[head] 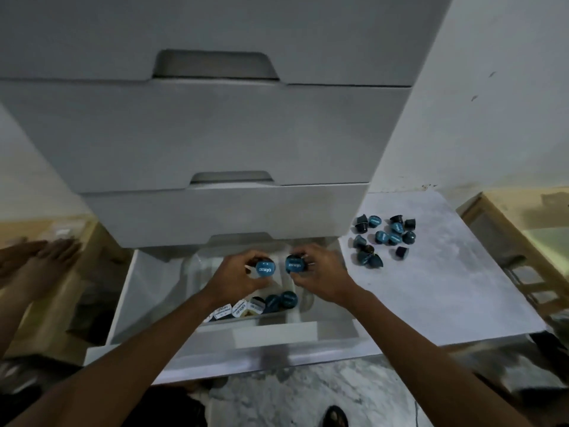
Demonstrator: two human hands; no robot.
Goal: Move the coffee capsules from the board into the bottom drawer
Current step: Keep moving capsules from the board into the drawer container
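Each hand, left (237, 274) and right (320, 272), grips a capsule over the open drawer (147, 291); capsules (383, 238) litter the white board (446, 272) on marble floor (338, 392)

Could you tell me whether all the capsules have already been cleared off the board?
No, a cluster of capsules still lies on the board, while each hand holds one over the open drawer.

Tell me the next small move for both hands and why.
Probably lower both hands and set the capsules down in the tray. The left hand and right hand each hold a blue capsule over the open bottom drawer, where a row of capsules already sits; more capsules wait on the board.
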